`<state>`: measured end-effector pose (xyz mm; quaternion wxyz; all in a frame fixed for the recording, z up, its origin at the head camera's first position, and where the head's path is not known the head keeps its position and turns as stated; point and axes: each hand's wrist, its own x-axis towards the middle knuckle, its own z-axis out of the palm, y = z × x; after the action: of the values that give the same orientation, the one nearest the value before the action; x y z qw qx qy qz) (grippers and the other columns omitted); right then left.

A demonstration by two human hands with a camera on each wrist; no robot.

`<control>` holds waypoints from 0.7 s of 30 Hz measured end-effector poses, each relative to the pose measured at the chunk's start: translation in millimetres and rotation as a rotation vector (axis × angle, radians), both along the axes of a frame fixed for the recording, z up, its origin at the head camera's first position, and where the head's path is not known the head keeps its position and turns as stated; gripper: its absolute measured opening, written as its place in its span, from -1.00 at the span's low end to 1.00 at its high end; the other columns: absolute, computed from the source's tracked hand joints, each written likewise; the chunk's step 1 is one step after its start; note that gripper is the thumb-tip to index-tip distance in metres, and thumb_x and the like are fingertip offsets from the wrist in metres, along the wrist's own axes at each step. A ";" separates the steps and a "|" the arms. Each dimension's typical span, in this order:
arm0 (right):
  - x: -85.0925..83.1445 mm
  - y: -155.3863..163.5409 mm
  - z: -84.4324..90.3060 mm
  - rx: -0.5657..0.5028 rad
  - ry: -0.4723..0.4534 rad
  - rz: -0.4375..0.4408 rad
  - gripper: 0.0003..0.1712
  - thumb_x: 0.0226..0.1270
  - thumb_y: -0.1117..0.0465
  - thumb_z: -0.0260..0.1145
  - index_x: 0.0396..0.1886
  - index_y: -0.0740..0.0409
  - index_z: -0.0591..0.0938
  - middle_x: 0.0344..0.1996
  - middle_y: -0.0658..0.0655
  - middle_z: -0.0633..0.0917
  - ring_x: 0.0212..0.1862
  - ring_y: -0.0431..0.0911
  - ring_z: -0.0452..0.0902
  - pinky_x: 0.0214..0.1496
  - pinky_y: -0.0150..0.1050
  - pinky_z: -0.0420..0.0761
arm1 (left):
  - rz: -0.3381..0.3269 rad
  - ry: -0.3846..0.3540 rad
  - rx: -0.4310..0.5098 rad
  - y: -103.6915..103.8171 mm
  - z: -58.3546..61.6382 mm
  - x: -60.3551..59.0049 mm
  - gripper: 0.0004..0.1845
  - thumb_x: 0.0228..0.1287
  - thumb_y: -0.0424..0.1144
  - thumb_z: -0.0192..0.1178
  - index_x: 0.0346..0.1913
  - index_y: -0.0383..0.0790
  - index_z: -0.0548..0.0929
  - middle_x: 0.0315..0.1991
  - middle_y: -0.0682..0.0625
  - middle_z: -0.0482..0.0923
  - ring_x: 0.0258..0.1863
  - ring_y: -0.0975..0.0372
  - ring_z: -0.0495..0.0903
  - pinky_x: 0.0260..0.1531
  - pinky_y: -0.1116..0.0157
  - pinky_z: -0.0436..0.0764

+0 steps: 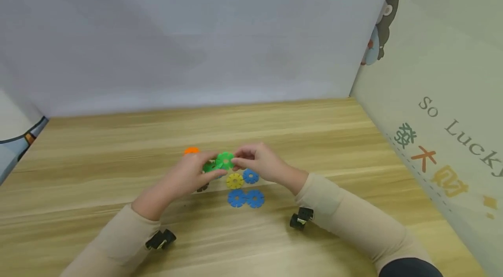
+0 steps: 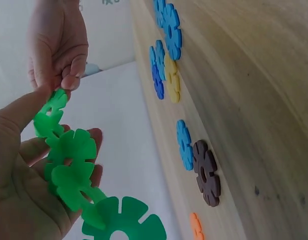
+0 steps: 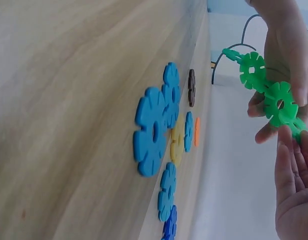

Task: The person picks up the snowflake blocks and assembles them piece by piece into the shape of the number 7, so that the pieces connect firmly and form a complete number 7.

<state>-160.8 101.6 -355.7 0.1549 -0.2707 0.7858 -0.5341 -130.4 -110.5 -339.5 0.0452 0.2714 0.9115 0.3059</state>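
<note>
A chain of several green flower-shaped plastic discs (image 1: 222,156), slotted edge to edge, is held above the table between both hands. My left hand (image 1: 182,176) supports the chain from the left; in the left wrist view its fingers curl behind the green discs (image 2: 76,145) while the thumb reaches over toward the far end. Thumb and fingertips of my right hand (image 1: 262,163) pinch the end disc, as the right wrist view shows at the lowest green disc (image 3: 298,129). Part of the chain is covered by the left hand in the head view.
Loose discs lie flat on the wooden table (image 1: 118,159): a yellow disc (image 1: 235,175), several blue discs (image 1: 255,194), a brown disc (image 2: 210,180) and an orange disc (image 1: 191,150). A pale backdrop (image 1: 188,28) stands behind the table, a printed wall (image 1: 444,71) at the right.
</note>
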 end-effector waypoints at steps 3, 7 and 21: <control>1.3 0.4 0.8 -0.007 0.007 0.017 -0.81 0.35 0.30 0.19 -0.17 0.34 0.62 -0.36 0.12 0.69 -0.19 0.15 0.62 -0.10 -0.06 0.59 | 0.019 -0.003 0.009 1.7 -2.7 -0.6 -0.69 0.30 -0.13 0.18 -0.01 -0.25 0.54 -0.45 0.12 0.52 -0.56 0.34 0.46 -0.53 0.36 0.51; 0.1 2.6 4.1 -0.026 0.012 0.006 -0.79 0.36 0.28 0.18 -0.14 0.33 0.62 -0.34 0.16 0.69 -0.20 0.07 0.62 -0.08 -0.03 0.57 | 0.038 -0.011 0.078 -0.6 -4.2 -1.3 -0.72 0.30 -0.20 0.18 -0.01 -0.26 0.54 -0.41 0.09 0.53 -0.49 0.31 0.49 -0.48 0.34 0.53; -29.9 37.1 -8.6 0.233 0.107 -0.064 -0.71 0.36 0.27 0.18 -0.04 0.39 0.58 -0.16 0.20 0.66 -0.08 -0.01 0.58 -0.01 -0.21 0.53 | 0.101 -0.048 0.179 -5.0 2.6 -4.0 -0.79 0.33 -0.19 0.12 -0.09 -0.23 0.56 -0.26 -0.02 0.57 -0.23 0.13 0.57 -0.26 0.20 0.58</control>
<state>-190.6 138.7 -364.3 0.1260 -0.2536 0.8579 -0.4286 -134.4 -115.4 -337.0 0.0273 0.2206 0.8916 0.3946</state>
